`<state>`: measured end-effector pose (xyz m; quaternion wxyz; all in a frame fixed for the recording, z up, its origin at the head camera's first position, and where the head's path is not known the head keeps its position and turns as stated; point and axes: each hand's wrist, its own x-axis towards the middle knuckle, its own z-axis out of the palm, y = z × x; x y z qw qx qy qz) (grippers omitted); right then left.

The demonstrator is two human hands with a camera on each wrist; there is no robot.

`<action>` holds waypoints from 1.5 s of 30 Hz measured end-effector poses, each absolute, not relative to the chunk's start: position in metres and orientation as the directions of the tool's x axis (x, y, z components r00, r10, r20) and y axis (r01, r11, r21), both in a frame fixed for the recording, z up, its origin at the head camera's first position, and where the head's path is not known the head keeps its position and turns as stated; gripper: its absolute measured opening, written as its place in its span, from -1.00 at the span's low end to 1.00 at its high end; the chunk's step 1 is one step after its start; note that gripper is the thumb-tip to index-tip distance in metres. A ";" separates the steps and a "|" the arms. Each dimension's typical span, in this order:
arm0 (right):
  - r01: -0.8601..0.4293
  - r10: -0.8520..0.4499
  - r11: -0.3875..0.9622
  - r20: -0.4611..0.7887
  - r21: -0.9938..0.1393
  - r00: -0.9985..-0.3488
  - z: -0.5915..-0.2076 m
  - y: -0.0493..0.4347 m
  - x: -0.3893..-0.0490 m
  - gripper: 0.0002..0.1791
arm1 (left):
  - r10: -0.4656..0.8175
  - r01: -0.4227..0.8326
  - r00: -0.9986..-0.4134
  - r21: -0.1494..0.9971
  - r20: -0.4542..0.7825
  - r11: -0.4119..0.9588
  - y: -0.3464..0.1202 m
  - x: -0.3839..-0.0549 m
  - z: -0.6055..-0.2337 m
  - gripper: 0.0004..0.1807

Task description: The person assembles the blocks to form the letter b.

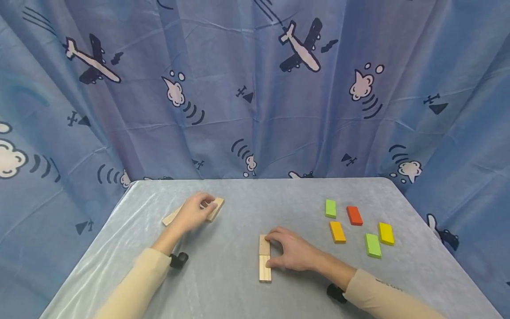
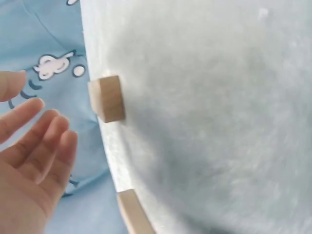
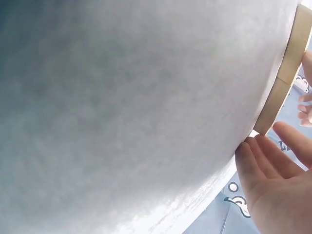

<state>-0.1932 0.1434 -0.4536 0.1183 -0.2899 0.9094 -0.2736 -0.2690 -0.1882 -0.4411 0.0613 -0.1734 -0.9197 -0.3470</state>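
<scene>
Two plain wooden blocks lie end to end in a line in the head view, the far one (image 1: 264, 244) and the near one (image 1: 264, 269). My right hand (image 1: 292, 250) is beside them, its thumb touching the near block's side and its fingers at the far block's far end. My left hand (image 1: 193, 212) hovers over the table's left part, near a wooden block (image 1: 216, 209). Another wooden block (image 1: 170, 217) is partly hidden behind that hand. In the left wrist view the left hand (image 2: 39, 165) has loosely bent fingers, apart from the wooden block (image 2: 112, 99).
On the right side lie two green blocks (image 1: 330, 208) (image 1: 373, 246), a red block (image 1: 354, 215), an orange block (image 1: 337, 232) and a yellow block (image 1: 386, 234). A pale cloth covers the table (image 1: 223, 274). A blue patterned curtain (image 1: 223, 88) hangs behind.
</scene>
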 end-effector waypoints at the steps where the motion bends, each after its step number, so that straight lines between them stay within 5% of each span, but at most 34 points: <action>1: -0.465 -0.592 0.682 -0.054 -0.564 -0.804 -0.454 0.144 -0.193 -0.26 | 0.266 0.341 -0.940 0.624 0.214 0.703 -0.189 -0.270 -0.443 -0.64; 13: -0.466 -0.593 0.683 -0.054 -0.562 -0.803 -0.455 0.144 -0.193 -0.25 | 0.206 0.144 -0.979 0.720 0.001 0.679 -0.191 -0.280 -0.460 -0.48; 22: -0.469 -0.599 0.686 -0.065 -0.556 -0.798 -0.453 0.140 -0.191 -0.28 | 0.321 0.165 -0.945 0.765 -0.057 0.623 -0.203 -0.277 -0.463 -0.13; 45: -0.473 -0.601 0.685 -0.062 -0.555 -0.797 -0.456 0.146 -0.191 -0.28 | 0.327 0.203 -0.943 0.686 -0.053 0.698 -0.195 -0.298 -0.467 0.02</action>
